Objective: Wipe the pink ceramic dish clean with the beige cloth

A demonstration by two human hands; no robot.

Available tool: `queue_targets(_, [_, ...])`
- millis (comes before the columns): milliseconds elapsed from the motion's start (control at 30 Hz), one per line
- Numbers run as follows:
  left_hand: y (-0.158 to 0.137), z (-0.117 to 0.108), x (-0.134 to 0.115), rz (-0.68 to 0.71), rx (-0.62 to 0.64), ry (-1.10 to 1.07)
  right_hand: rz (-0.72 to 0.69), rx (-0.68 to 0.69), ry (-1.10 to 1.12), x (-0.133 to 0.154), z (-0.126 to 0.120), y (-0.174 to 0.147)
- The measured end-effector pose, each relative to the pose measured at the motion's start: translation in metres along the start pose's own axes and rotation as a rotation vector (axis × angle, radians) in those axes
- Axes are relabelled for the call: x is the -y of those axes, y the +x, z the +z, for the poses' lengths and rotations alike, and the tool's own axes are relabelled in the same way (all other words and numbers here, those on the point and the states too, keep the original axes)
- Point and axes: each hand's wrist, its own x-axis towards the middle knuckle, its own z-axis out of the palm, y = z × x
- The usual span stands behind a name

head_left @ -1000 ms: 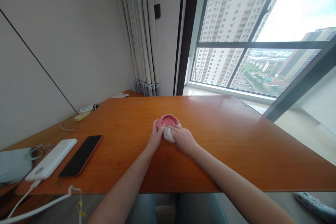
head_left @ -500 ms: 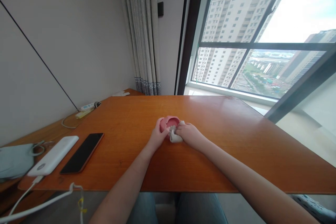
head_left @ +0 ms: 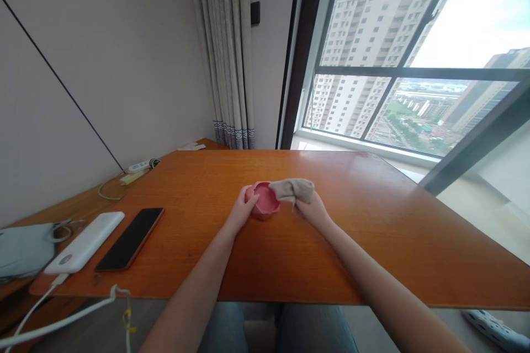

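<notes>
A small pink bowl with a wavy rim is just above or on the wooden table, its inside facing up toward me. My left hand grips its left side, thumb over the rim and the other fingers hidden behind the wall. My right hand is closed on a light beige cloth. The cloth is bunched, and its left end reaches the bowl's upper right rim; I cannot tell whether the two touch.
On the table, a black phone lies at the left beside a white power bank with a cable plugged in. A pale blue pouch sits farther left. Behind it are a power strip and cord. A window stands beyond the table.
My right hand has pulled the cloth up and right, out of the bowl's front edge. The bowl has shifted slightly left and now shows more of its inside.
</notes>
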Motion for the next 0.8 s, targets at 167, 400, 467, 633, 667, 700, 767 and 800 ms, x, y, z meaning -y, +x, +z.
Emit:
queue_targets(167, [0.001,0.004,0.0,-0.274,-0.031,-0.221,0.339,-0.255,0.097,-0.015,-0.01,0.013])
queue_targets(400, [-0.004,0.012,0.002,-0.307,-0.018,-0.291,-0.164,-0.111,-0.068,0.002,0.027,-0.005])
queue_targets(467, [-0.005,0.013,0.002,-0.298,-0.023,-0.273,-0.202,-0.054,-0.136,0.005,0.031,-0.008])
queue_targets(633, [-0.005,0.013,0.001,-0.292,-0.045,-0.257,0.023,-0.144,-0.098,0.002,0.01,0.007])
queue_targets(667, [-0.005,0.012,0.001,-0.294,-0.037,-0.262,0.051,-0.183,-0.157,0.001,0.003,0.011])
queue_targets(700, [-0.004,0.012,0.001,-0.294,-0.023,-0.269,0.061,-0.219,-0.248,0.0,-0.003,0.015])
queue_targets(767, [-0.005,0.012,0.001,-0.29,0.028,-0.283,0.039,-0.277,-0.449,0.002,-0.011,0.02])
queue_targets(800, [-0.005,0.012,0.001,-0.288,0.057,-0.29,0.018,-0.299,-0.521,0.003,-0.012,0.02])
